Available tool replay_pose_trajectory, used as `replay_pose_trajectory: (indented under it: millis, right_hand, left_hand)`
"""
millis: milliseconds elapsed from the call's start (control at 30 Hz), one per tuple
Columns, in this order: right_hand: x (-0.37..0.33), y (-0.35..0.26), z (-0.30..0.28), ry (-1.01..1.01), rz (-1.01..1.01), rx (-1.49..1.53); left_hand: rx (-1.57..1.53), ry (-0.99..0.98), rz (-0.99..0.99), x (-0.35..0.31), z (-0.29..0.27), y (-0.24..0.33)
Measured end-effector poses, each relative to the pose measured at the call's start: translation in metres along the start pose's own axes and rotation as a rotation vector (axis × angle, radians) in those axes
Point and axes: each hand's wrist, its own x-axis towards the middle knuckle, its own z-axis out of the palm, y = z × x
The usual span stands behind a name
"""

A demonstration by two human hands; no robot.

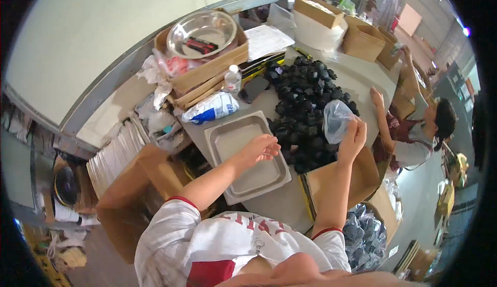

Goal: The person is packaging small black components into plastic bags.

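Observation:
A clear plastic bag (336,121) is pinched in the closed fingers of my right hand (354,138), in front of a heap of small black plastic parts (305,92). My left hand (259,149) hangs over the shallow metal tray (235,194), its fingers loosely bent and apart, with nothing seen in them. No parts show inside the tray. An open cardboard box (362,175) sits below my right wrist at the table's near edge.
Left of the heap are a blue-and-white packet (210,108), a clear bottle (233,79) and a steel bowl (202,33) in a cardboard box. Bagged dark parts (365,235) fill a carton at the lower right. Another person (414,137) works at the table's right side.

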Motion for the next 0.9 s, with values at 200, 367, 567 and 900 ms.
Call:
replay_pose_trajectory:
  millis: [200,367,567,900]
  right_hand:
    - [-0.117,-0.056,0.074,-0.813,-0.385,0.054]
    - [-0.205,-0.102,0.114,-1.167,-0.429,0.156]
    - [-0.244,-0.105,0.136,-1.244,-0.145,0.125]
    - [-0.330,-0.142,0.192,-1.521,-0.151,0.084]
  left_hand:
    - [-0.588,-0.383,0.151,-0.087,-0.032,0.000]
    - [0.075,0.498,0.720,-0.159,-0.105,-0.026]
    - [0.646,1.644,1.017,-0.306,-0.218,-0.077]
    - [1.126,0.631,-0.192,-0.308,-0.379,-0.394]
